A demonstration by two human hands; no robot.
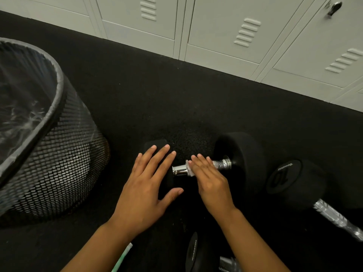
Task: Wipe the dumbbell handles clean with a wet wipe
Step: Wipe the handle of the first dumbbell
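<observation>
While my left hand lies flat, fingers spread, on the dumbbell's left head, my right hand presses the wet wipe onto the handle, which could roll across the floor.

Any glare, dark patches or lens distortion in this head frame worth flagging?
Head view: wide-angle bending curves the lockers and mesh bin; black dumbbell heads merge into the dark floor; bright glare on the chrome handle; hands sharp.
</observation>
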